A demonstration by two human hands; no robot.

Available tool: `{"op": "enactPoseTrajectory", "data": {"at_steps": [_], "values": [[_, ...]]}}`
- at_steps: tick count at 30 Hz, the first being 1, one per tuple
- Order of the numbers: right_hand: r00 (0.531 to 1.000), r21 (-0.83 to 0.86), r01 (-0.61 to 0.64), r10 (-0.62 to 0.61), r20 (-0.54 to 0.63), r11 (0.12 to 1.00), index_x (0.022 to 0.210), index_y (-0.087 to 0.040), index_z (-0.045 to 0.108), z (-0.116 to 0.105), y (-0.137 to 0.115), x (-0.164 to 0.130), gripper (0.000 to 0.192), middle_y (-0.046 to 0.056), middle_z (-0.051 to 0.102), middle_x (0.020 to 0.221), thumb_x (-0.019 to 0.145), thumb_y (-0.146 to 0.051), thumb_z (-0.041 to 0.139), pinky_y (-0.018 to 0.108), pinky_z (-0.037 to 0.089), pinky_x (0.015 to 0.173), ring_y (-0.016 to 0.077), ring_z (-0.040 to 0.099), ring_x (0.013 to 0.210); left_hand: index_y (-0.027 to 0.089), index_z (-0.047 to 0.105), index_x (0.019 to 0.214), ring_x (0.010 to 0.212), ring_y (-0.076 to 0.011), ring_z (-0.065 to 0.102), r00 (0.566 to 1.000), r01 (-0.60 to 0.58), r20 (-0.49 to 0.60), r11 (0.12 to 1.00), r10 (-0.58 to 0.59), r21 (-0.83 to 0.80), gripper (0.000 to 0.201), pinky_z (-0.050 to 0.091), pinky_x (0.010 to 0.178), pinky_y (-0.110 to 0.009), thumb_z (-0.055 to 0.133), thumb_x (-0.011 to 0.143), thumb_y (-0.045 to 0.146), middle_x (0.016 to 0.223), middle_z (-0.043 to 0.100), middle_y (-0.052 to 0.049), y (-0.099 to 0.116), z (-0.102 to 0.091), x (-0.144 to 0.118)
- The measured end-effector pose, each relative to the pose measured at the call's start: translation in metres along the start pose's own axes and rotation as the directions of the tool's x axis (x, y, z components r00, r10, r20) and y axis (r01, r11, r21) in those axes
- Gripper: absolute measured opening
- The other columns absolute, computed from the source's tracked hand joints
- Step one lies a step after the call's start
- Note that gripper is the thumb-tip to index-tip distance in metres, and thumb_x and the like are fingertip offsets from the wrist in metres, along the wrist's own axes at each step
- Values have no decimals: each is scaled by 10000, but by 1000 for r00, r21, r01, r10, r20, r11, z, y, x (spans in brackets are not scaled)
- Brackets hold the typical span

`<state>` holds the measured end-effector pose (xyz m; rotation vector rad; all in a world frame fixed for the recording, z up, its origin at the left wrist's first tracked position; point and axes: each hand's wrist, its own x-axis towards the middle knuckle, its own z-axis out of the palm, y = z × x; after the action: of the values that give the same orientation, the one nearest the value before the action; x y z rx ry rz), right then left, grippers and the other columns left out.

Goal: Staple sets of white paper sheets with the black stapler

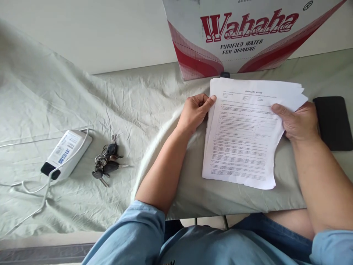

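Between my two hands is a stack of printed papers (242, 143), its top sheet headed "OVERLEAF NOTES". My left hand (194, 112) pinches the upper left edge, thumb on top and fingers curled beneath. On the other side my right hand (300, 121) grips the upper right edge, its thumb lying on the top sheet and its fingers hidden behind the pages. The sheets are a little fanned at the top right corner, and the lower right edge looks uneven. A black phone-like object or case (333, 123) lies just right of my right hand.
A Wahaha water carton (248, 36) stands behind the papers against the pale wall. On the left, a bunch of keys (109, 162) lies near a white box-shaped device (67, 152) with white cables. A wrinkled green cloth (110, 103) covers the table.
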<state>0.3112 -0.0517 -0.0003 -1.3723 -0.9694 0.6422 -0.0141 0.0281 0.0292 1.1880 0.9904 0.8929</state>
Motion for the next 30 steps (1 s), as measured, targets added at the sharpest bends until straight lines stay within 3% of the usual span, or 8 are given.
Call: {"op": "enactPoseTrajectory", "data": {"at_steps": [4, 6, 11, 15, 21, 26, 30], "values": [[1000, -19, -3, 4, 30, 1000, 943, -292, 960, -8, 5, 2, 673, 30, 938, 1041, 479, -710, 1210, 648, 746, 1119, 332, 895, 995, 215, 651, 698, 607, -93, 338, 999, 44, 20, 998, -43, -34, 651, 264, 579, -309, 1018, 920, 704, 624, 431, 50, 5, 1, -1], [1000, -6, 2, -2, 17, 1000, 965, -292, 956, -11, 8, 3, 674, 23, 940, 1044, 493, -702, 1208, 648, 751, 1106, 330, 898, 991, 205, 674, 688, 605, -84, 335, 1000, 22, -21, 999, -23, -47, 612, 259, 573, -308, 1072, 885, 626, 623, 439, 55, 3, 1, 0], [999, 96, 14, -11, -39, 995, 965, -276, 941, -8, 11, 5, 677, 23, 939, 1029, 480, -657, 1218, 645, 772, 1025, 311, 887, 913, 200, 645, 695, 621, -76, 425, 983, -72, -175, 992, 54, -99, 593, 303, 567, -279, 1141, 826, 496, 672, 523, 47, -4, 2, 5], [999, 146, 22, -17, -40, 989, 914, -267, 922, -6, 13, 9, 660, 32, 927, 1003, 462, -641, 1224, 655, 760, 1023, 306, 869, 913, 215, 580, 712, 627, -80, 482, 976, -86, -213, 981, 47, -177, 626, 390, 574, -254, 1144, 836, 459, 689, 547, 51, -4, 3, 7], [996, 143, 68, -60, -66, 987, 851, -254, 854, -8, 19, 14, 678, 40, 894, 963, 457, -673, 1213, 693, 703, 1122, 343, 870, 990, 218, 657, 753, 554, -59, 427, 982, 25, -177, 972, -68, -235, 461, 368, 551, -257, 1014, 1008, 358, 686, 579, 55, 5, 5, 4], [993, 95, 88, -80, -84, 992, 815, -253, 839, -11, 24, 16, 694, 52, 909, 1028, 444, -711, 1204, 686, 685, 1147, 350, 866, 1027, 215, 772, 798, 546, -62, 447, 981, 99, -138, 969, -133, -226, 292, 390, 552, -247, 942, 1035, 211, 655, 575, 56, 7, 6, 2], [990, 84, 116, -108, -93, 990, 900, -256, 891, -11, 26, 19, 744, 57, 921, 1063, 436, -751, 1197, 703, 683, 1140, 351, 867, 1014, 213, 793, 796, 548, -57, 441, 983, 94, -128, 965, -128, -245, 254, 401, 550, -232, 893, 1020, 146, 667, 599, 50, 9, 6, 1]]}}
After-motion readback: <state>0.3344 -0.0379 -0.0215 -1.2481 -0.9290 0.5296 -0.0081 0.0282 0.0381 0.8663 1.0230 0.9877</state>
